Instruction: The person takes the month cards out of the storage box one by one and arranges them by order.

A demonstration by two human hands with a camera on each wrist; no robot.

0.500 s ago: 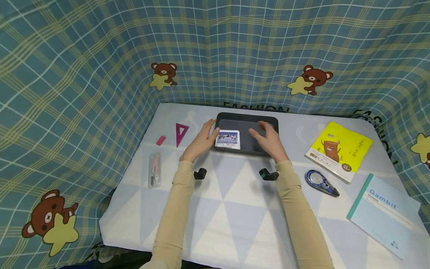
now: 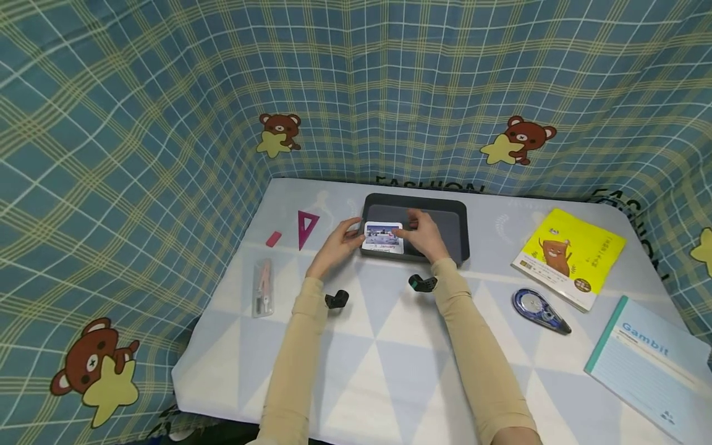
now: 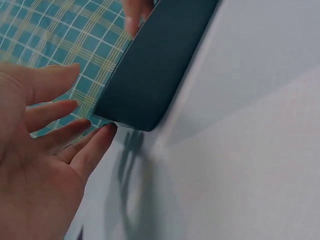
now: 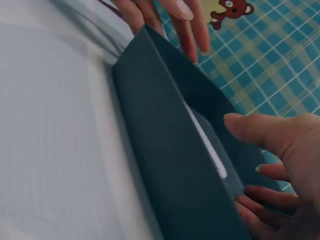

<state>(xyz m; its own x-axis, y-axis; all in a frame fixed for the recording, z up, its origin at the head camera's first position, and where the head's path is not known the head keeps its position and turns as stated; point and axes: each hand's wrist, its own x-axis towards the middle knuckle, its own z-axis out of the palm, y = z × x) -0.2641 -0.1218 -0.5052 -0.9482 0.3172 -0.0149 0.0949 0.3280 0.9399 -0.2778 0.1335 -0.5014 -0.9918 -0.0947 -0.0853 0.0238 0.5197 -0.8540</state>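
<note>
A dark grey tray (image 2: pixel 449 230) stands at the back middle of the table. Inside its left end lies a white card with rounded corners (image 2: pixel 379 237), printed with a picture and the word January. My left hand (image 2: pixel 336 248) is at the tray's left end, fingers loosely extended; in the left wrist view its fingertips (image 3: pixel 107 131) are right at the tray's corner. Over the tray reaches my right hand (image 2: pixel 428 238), thumb and fingers spread, the thumb overlapping the card's right side in the head view. From the right wrist, the card shows as a thin white edge.
Left of the tray are a purple set square (image 2: pixel 305 228), a pink eraser (image 2: pixel 274 239) and a clear case holding a pink compass (image 2: pixel 264 288). To the right lie a yellow book (image 2: pixel 573 256), a blue correction tape (image 2: pixel 539 310) and a light-blue notebook (image 2: pixel 648 371). Plaid cloth (image 2: pixel 378 93) hangs behind.
My right hand has moved left across the tray to the card's right side. The left hand has slid slightly toward me along the tray's left end. The head view has shifted a little.
</note>
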